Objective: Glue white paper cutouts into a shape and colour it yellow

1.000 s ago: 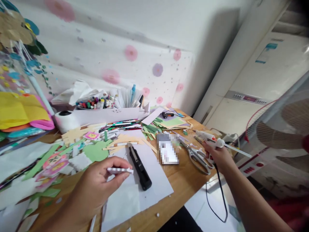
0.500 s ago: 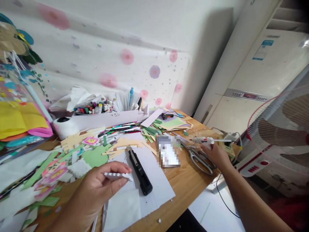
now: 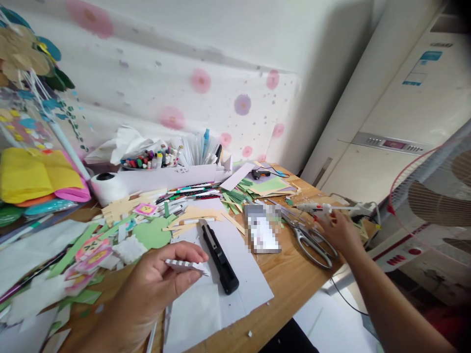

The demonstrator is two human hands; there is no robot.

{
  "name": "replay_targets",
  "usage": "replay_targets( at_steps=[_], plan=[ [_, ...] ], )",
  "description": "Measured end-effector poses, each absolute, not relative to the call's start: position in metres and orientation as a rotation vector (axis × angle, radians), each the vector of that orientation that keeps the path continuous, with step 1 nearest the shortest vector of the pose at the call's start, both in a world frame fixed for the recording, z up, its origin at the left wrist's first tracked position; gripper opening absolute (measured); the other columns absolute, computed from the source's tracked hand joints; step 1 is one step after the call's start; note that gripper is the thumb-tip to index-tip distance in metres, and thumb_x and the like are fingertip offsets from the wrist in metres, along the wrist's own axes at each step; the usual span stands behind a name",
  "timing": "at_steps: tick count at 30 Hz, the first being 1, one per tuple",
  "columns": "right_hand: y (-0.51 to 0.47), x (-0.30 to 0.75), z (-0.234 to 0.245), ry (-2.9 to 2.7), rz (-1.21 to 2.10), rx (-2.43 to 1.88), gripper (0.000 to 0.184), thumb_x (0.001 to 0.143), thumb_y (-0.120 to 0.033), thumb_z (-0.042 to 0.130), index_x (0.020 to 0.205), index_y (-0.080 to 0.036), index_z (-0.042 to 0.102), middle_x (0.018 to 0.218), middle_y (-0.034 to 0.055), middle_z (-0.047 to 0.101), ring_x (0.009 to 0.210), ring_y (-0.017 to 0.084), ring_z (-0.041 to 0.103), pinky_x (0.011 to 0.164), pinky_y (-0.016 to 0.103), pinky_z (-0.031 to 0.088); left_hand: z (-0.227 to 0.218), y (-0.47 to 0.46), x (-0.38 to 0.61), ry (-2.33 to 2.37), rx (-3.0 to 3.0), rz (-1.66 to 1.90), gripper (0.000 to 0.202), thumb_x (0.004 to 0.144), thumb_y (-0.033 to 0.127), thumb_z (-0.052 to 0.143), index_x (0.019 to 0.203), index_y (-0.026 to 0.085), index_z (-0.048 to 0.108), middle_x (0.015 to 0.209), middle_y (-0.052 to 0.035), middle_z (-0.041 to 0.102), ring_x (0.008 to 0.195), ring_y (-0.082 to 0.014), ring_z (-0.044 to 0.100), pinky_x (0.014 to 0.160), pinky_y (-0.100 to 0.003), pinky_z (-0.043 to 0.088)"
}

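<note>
Left hand (image 3: 156, 277) pinching a white paper piece (image 3: 184, 265), right hand (image 3: 342, 233) at a glue gun (image 3: 312, 208), clutter between.

Reading the clock from the paper piece, held between nearly closed thumb and fingers, I see a black cutter (image 3: 222, 260) just beside it at three, on a white sheet (image 3: 250, 294); scraps (image 3: 128, 249) crowd nine to eleven. Farther off, past two, lie a blurred flat object (image 3: 262, 235) and scissors (image 3: 300, 230), just this side of the gun. The right hand curls at its handle; how firmly, I can't tell. Pens (image 3: 191, 192) lie at twelve, a marker box (image 3: 165, 179) behind. Against a second ago, the glue stick (image 3: 346, 208) is nearly level, not sloping down, and the cord (image 3: 346, 300) hangs without its loop.
</note>
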State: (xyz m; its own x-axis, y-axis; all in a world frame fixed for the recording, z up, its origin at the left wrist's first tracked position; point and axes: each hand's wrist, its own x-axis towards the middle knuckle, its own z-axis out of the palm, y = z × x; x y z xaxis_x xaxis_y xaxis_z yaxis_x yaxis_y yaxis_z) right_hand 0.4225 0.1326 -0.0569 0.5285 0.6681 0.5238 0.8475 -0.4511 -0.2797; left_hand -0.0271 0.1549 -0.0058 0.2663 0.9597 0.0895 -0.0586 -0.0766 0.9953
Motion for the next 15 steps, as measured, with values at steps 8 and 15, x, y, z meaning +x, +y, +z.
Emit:
replay_targets(
  at_steps=[8,15],
  plan=[
    [0.117,0.29,-0.055,-1.805,-0.415,-1.678,0.049,0.086,-0.045,0.056,0.13,-0.024,0.05,0.129,0.0093,0.059,0.12,0.026,0.053,0.101,0.04,0.042,-0.005,0.15,-0.031,0.85,1.33,1.002,0.011,0.065,0.017,0.075,0.064,0.028,0.071,0.081,0.0016,0.069,0.082,-0.0169,0.061,0.071,-0.024,0.047],
    [0.129,0.213,-0.021,-2.464,0.226,-1.133,0.031,0.092,-0.029,0.052,0.119,-0.018,0.062,0.099,0.0124,0.072,0.096,0.024,0.065,0.099,0.047,0.042,0.0,0.151,-0.047,0.559,1.306,0.858,0.013,0.069,0.041,0.078,0.069,0.03,0.07,0.076,0.0017,0.065,0.065,-0.0149,0.055,0.06,-0.024,0.046]
  ],
)
